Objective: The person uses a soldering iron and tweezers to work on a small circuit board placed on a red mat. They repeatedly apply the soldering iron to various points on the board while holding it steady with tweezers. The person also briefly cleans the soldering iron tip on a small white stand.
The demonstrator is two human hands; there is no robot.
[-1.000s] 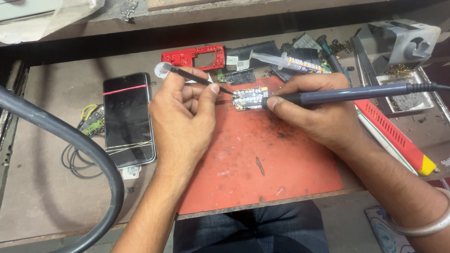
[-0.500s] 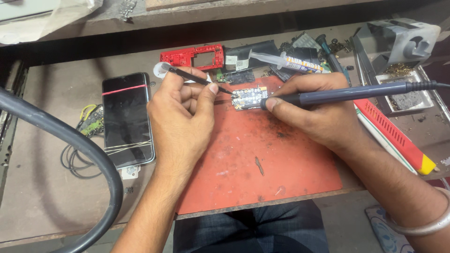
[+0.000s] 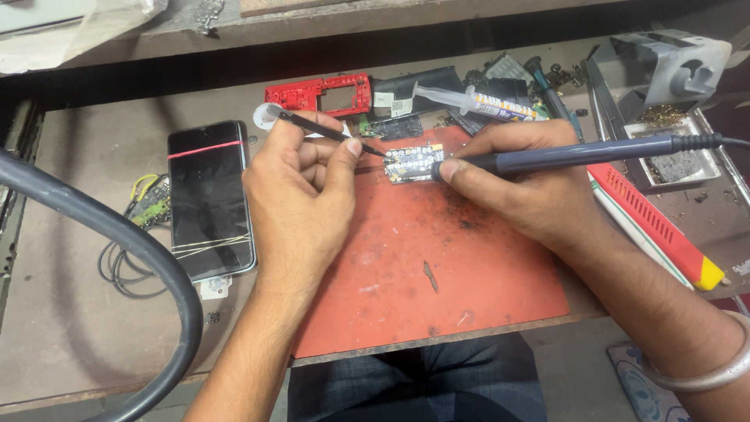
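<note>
Circuit board: small, rectangular, dense with silver and gold components, lying flat at the top edge of the red mat. Soldering iron: dark blue-grey handle, nearly horizontal, cable running off right, tip end at the board's right edge. Tweezers: thin, black, angled down to the right, point touching the board's left end.

The circuit board lies on the mat at its 12 o'clock edge. The phone lies at the mat's 9 o'clock, the syringe at 12, the tray at 2 o'clock.
</note>
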